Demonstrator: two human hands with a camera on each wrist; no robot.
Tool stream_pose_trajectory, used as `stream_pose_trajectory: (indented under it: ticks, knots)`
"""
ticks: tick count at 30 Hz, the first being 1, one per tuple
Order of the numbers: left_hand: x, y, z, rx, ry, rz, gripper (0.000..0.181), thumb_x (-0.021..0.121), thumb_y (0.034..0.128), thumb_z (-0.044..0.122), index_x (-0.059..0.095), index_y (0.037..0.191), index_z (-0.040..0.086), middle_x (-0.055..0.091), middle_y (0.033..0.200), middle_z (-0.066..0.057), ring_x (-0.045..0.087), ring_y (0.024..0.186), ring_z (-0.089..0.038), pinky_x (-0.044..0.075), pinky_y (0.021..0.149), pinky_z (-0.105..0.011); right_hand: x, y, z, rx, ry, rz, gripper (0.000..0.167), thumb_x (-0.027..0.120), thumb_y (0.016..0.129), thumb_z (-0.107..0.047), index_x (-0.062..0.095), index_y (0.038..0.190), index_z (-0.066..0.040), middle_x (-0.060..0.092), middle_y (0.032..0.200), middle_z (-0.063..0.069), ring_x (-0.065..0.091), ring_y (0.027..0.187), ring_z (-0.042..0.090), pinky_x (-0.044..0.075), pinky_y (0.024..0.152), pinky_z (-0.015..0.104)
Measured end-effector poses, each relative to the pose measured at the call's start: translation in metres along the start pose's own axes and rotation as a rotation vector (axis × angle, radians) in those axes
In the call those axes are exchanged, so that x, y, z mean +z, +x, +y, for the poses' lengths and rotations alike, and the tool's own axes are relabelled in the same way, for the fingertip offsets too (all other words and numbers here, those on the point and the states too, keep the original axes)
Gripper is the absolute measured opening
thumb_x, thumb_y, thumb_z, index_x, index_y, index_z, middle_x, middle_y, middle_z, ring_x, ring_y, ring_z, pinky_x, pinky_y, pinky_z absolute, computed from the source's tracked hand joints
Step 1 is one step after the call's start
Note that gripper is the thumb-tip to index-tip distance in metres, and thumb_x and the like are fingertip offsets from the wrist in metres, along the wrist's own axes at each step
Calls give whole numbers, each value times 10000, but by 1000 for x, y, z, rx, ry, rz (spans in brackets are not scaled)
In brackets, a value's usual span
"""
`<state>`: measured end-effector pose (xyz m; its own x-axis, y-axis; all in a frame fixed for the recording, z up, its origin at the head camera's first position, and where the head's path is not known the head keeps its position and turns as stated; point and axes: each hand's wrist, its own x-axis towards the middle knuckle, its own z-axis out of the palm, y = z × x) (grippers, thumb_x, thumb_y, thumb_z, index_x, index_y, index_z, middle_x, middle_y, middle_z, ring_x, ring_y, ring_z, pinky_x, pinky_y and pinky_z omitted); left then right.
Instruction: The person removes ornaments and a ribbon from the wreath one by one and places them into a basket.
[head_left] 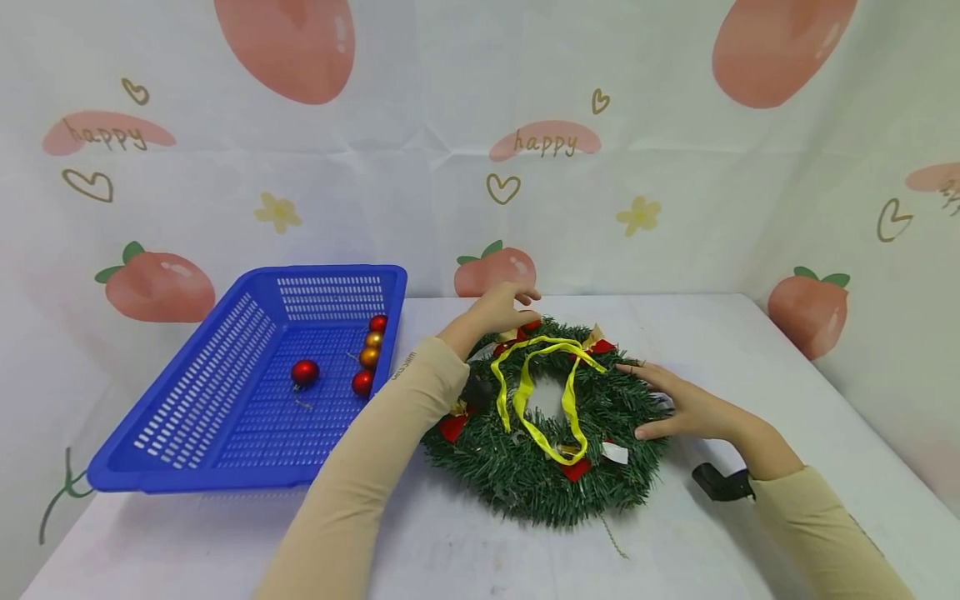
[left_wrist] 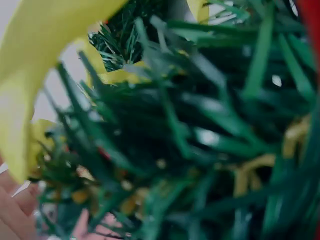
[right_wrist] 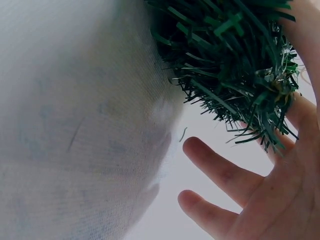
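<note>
Blurred wreath [left_wrist: 190, 120], cropped, left grip [head_left: 498, 308] partly hidden, hold unclear, right grip [head_left: 692, 408] spread at its edge.

Wreath [left_wrist: 170, 125] blurred and cropped in left wrist view, yellow ribbon [left_wrist: 40, 40] cropped too
</note>
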<state>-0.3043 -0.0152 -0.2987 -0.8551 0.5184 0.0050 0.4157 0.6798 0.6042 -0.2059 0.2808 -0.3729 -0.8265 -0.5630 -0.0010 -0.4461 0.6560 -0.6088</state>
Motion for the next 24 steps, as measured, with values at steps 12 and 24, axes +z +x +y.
stream_pose_trajectory:
  ticks: [12,24]
  knots:
    - [9,9,-13,-73,88,-108,470,516,960,204,414,1416,167,436,1432,-132,562,770,-202,413,661,-250,-1,-1,-3,13,2,-2,869,746,776,-319,270,1460,-73,198,1481,300,336,1262,552,346,937,685]
    - [15,10,-16,-97,189,-120,476,497,970,201,389,1432,175,402,1471,-92,508,1210,-255,451,970,-354,-1,-1,-3,14,5,-9,868,745,778,-315,267,1458,-62,193,1482,302,334,1260,555,345,934,688]
